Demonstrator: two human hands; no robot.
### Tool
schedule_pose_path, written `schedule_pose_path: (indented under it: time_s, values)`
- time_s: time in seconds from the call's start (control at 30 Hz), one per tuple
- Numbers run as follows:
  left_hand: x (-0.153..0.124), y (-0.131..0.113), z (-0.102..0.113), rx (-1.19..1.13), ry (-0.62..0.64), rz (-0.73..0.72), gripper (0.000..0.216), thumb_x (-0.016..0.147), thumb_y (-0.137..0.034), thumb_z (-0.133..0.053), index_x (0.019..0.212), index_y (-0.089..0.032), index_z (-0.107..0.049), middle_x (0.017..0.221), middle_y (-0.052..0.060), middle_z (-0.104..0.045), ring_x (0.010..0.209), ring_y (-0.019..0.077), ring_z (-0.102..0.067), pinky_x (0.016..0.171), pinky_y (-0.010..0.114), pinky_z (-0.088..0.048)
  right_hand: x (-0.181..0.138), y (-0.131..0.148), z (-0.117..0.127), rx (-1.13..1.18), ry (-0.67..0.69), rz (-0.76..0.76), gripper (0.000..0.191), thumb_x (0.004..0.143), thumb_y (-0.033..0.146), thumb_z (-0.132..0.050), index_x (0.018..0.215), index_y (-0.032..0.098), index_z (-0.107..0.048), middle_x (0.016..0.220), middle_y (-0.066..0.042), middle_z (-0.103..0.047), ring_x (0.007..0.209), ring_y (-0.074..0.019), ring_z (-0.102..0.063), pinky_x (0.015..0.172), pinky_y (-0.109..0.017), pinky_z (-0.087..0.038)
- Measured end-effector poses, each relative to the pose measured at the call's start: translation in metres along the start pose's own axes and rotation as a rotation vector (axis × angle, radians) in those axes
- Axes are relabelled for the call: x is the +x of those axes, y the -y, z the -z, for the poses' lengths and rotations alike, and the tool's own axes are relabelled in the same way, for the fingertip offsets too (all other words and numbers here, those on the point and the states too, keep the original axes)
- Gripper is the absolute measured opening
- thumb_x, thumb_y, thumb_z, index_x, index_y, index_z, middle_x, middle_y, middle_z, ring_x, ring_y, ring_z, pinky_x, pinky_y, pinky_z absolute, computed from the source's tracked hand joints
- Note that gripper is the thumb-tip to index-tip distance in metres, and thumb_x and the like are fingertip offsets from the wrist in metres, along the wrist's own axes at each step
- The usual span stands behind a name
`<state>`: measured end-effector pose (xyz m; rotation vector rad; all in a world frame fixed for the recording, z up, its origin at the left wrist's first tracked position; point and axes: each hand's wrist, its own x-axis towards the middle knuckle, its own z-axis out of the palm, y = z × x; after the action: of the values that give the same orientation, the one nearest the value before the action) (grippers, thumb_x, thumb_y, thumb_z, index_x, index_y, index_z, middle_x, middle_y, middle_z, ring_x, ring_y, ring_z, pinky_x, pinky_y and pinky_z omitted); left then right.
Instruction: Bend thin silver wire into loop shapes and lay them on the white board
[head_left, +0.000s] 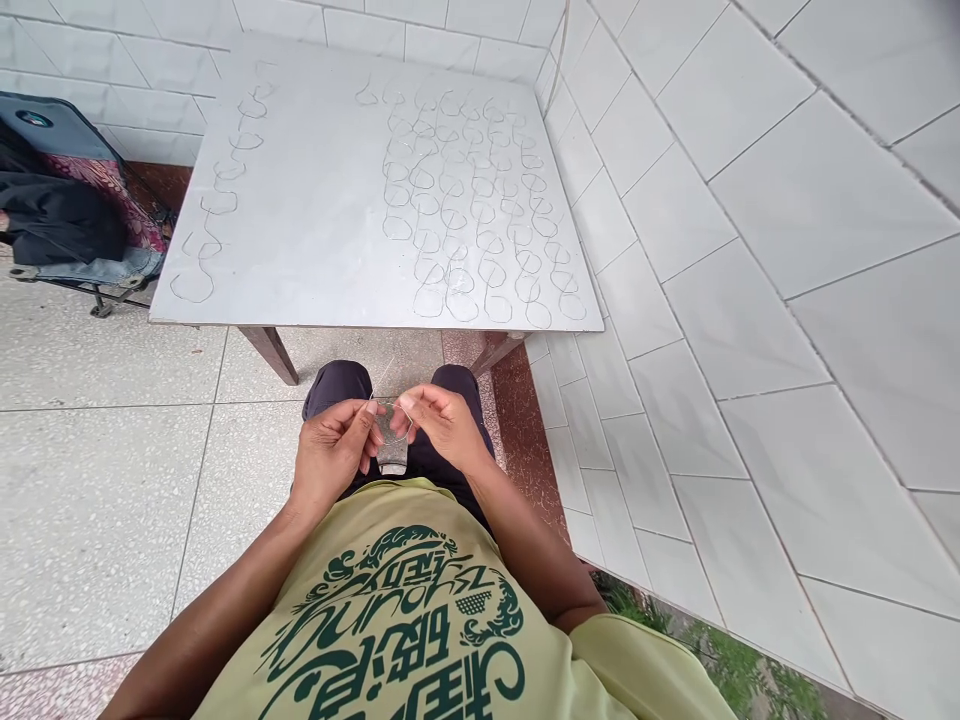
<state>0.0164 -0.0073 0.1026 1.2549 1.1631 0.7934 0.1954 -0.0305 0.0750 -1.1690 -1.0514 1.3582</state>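
Both my hands are held over my lap, close together. My left hand (334, 445) pinches a thin wire (384, 385) whose free end sticks up toward the table. My right hand (442, 420) pinches the other side of the same wire, bent round a small clear block (391, 445) between my hands. On the low grey table (315, 220) in front of me lie several bent wire loops (480, 210) in rows on the right and a single column of wire loops (221, 190) on the left.
A white tiled wall (750, 250) runs along the right side and behind the table. A folding chair with dark cloth (60, 200) stands at the far left. The floor (97, 480) is speckled tile. Green plants (720, 660) show at the lower right.
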Motion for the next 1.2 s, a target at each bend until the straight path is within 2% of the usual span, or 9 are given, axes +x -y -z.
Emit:
schedule_pose_path:
  time_s: [0.13, 0.3, 0.47, 0.7, 0.87, 1.03, 1.2]
  values:
    - [0.003, 0.007, -0.001, 0.016, -0.001, -0.018, 0.038, 0.097, -0.052, -0.065, 0.104, -0.017, -0.076, 0.073, 0.003, -0.068, 0.052, 0.0121, -0.058, 0.04, 0.021, -0.046, -0.004, -0.004, -0.005, -0.056, -0.074, 0.003, 0.038, 0.094, 0.056, -0.067, 0.088, 0.019, -0.069, 0.068, -0.001, -0.071, 0.054, -0.012, -0.063, 0.052, -0.024, -0.05]
    - [0.001, 0.021, -0.003, 0.091, 0.029, -0.064, 0.052, 0.096, -0.054, -0.066, 0.133, -0.017, -0.067, 0.083, 0.004, -0.072, 0.058, 0.0137, -0.061, 0.045, 0.022, -0.048, -0.001, -0.011, -0.006, -0.148, -0.196, 0.038, 0.03, 0.095, 0.049, -0.066, 0.092, 0.02, -0.072, 0.066, 0.001, -0.07, 0.053, -0.0113, -0.061, 0.054, -0.023, -0.051]
    - [-0.004, 0.027, -0.003, 0.185, 0.058, -0.078, 0.056, 0.099, -0.048, -0.063, 0.147, -0.02, -0.058, 0.078, 0.0, -0.069, 0.049, 0.0111, -0.056, 0.05, 0.023, -0.05, -0.001, -0.013, -0.003, -0.245, -0.185, 0.085, 0.03, 0.098, 0.044, -0.061, 0.107, 0.02, -0.076, 0.068, 0.001, -0.07, 0.056, -0.0118, -0.062, 0.058, -0.024, -0.053]
    - [-0.005, 0.026, -0.002, 0.174, 0.052, -0.053, 0.059, 0.099, -0.046, -0.062, 0.152, -0.02, -0.058, 0.076, 0.0, -0.066, 0.047, 0.0108, -0.055, 0.048, 0.024, -0.05, -0.001, -0.022, 0.002, -0.388, -0.147, 0.256, 0.026, 0.101, 0.033, -0.055, 0.112, 0.021, -0.076, 0.067, 0.002, -0.069, 0.057, -0.0122, -0.062, 0.059, -0.023, -0.051]
    - [-0.004, 0.026, -0.004, 0.169, 0.061, -0.043, 0.066, 0.098, -0.043, -0.062, 0.159, -0.021, -0.049, 0.073, -0.003, -0.064, 0.047, 0.0114, -0.055, 0.047, 0.024, -0.05, -0.003, -0.021, 0.004, -0.457, -0.172, 0.314, 0.023, 0.099, 0.026, -0.055, 0.109, 0.02, -0.075, 0.066, 0.002, -0.069, 0.057, -0.0128, -0.064, 0.06, -0.024, -0.05]
    - [-0.002, 0.029, -0.004, 0.258, 0.085, -0.055, 0.058, 0.098, -0.041, -0.06, 0.152, -0.019, -0.057, 0.074, -0.001, -0.066, 0.048, 0.011, -0.054, 0.047, 0.024, -0.049, -0.003, -0.023, 0.006, -0.546, -0.143, 0.357, 0.023, 0.099, 0.024, -0.053, 0.107, 0.02, -0.075, 0.069, 0.001, -0.071, 0.058, -0.0126, -0.064, 0.063, -0.024, -0.05]
    - [0.0, 0.031, -0.002, 0.314, 0.118, -0.056, 0.056, 0.1, -0.042, -0.057, 0.15, -0.017, -0.058, 0.074, -0.001, -0.066, 0.047, 0.0119, -0.058, 0.049, 0.025, -0.051, -0.003, -0.024, 0.007, -0.544, -0.122, 0.352, 0.023, 0.101, 0.026, -0.054, 0.109, 0.02, -0.075, 0.07, 0.001, -0.071, 0.059, -0.0128, -0.064, 0.063, -0.024, -0.049]
